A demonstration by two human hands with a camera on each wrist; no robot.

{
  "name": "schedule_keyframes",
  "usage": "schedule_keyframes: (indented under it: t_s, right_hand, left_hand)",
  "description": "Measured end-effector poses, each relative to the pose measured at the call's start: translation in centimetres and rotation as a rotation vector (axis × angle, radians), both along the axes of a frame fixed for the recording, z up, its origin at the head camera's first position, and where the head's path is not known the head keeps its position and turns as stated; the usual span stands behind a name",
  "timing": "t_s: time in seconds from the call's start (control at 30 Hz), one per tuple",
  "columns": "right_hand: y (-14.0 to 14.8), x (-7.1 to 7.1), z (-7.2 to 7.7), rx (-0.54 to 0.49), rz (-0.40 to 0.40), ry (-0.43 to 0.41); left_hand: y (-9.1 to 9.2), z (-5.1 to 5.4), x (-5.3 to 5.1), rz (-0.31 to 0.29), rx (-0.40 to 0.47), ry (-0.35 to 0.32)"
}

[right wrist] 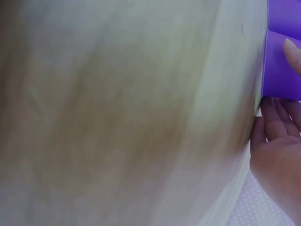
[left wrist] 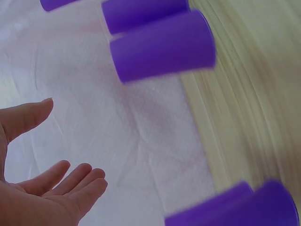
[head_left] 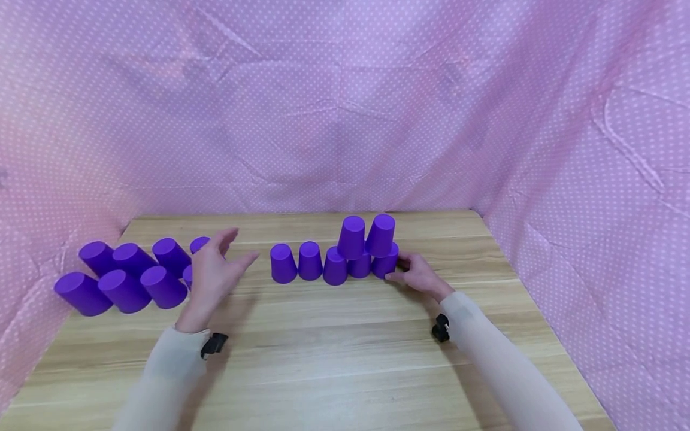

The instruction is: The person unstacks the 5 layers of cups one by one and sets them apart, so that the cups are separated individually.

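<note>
no text, label, brand, number or sign can be read in any of the three views.
</note>
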State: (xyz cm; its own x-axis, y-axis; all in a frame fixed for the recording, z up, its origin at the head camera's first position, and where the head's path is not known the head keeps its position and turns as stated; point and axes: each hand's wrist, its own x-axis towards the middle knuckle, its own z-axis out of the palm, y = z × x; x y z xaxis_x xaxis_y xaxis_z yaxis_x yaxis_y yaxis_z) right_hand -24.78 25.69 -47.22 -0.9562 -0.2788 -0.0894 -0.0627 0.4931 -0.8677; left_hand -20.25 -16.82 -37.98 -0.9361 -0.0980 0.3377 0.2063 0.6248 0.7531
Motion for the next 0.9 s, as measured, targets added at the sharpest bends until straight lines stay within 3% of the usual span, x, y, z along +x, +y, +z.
schedule_keyframes:
  t_s: [0.27,0.47,0.77,0.9]
  right_hand:
    - [0.0,0.0,0.1,-0.005,0.013,0.011]
    - [0.0,0.0,0.3,0.002,0.011,0.013]
    - [0.0,-0.1,0.2,-0.009,0.009,0.017]
    - [0.0,-0.1,0.2,-0.022,0.011,0.008]
  left_hand:
    - [4.7,0.2,-1.2,-0.134,0.077,-0.053]
    - [8.7,0.4,-2.3,-0.237,0.031,-0.019]
    - [13.5,0.5,-4.1,-0.307,0.185,-0.08]
    - [15.2,0.3,-4.6,-0.319,0.191,-0.075]
